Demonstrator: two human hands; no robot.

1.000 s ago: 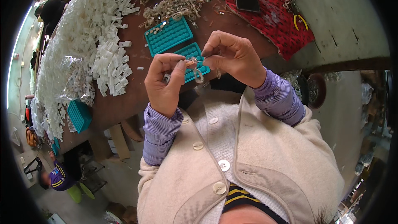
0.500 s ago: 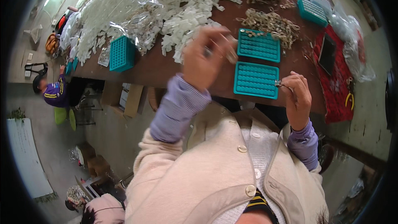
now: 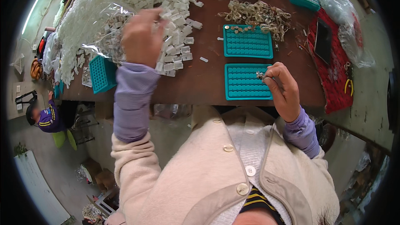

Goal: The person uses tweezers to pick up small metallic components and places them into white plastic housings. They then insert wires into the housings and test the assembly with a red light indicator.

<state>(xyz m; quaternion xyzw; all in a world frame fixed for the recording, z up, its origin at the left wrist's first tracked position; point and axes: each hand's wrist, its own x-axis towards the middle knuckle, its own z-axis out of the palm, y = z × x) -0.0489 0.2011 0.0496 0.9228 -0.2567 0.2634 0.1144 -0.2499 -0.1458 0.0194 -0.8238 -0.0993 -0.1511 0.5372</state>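
Right hand (image 3: pixel 284 88) pinches a small metal piece (image 3: pixel 261 75) over the near teal tray (image 3: pixel 246 81); it could slip into the wrong cell. Left hand (image 3: pixel 141 37) reaches into the white clips (image 3: pixel 175 50), grip hidden

brown table (image 3: pixel 208 81): teal trays (image 3: pixel 247 41), white plastic pieces (image 3: pixel 175 54), red cloth (image 3: pixel 333 71)

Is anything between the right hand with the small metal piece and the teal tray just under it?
Nothing visible. The right hand pinches a small metal piece right over the near teal tray's right edge, with no object between them. The left hand is far off over the white plastic pieces.
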